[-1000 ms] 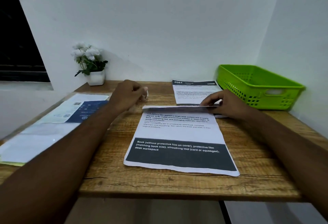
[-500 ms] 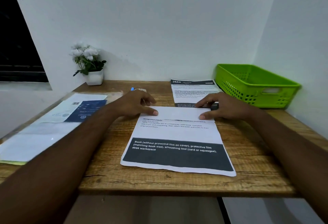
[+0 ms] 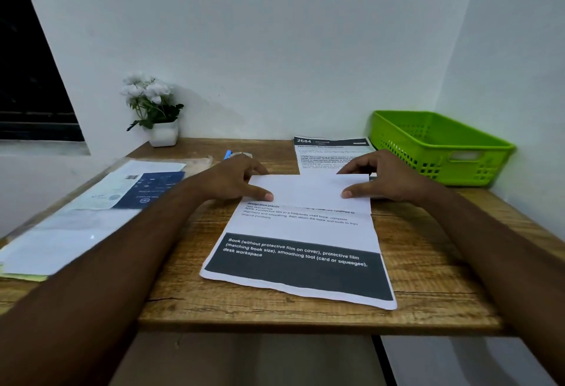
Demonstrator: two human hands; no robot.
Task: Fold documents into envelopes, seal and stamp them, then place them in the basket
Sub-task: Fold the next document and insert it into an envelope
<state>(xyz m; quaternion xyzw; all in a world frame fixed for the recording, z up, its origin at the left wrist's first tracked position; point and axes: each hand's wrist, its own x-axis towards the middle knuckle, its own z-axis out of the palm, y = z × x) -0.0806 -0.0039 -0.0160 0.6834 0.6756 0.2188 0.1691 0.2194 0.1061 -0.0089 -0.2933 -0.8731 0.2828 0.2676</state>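
A printed document (image 3: 301, 232) with a dark band near its front edge lies in the middle of the wooden desk (image 3: 428, 263). Its far third is folded toward me, blank side up. My left hand (image 3: 235, 182) holds the fold's left edge, thumb on top of the flap. My right hand (image 3: 382, 180) holds the right edge the same way. A green plastic basket (image 3: 443, 147) stands at the back right with nothing visible in it. A second printed sheet (image 3: 330, 150) lies behind the folded one.
A stack of envelopes and papers (image 3: 91, 211), one with a blue panel, lies on the left side. A white pot of white flowers (image 3: 156, 113) stands at the back left. A blue-tipped small object (image 3: 232, 154) lies behind my left hand.
The far part of the document has been brought over toward me and now lies flat. Both hands moved from the far edge to the flap's sides.
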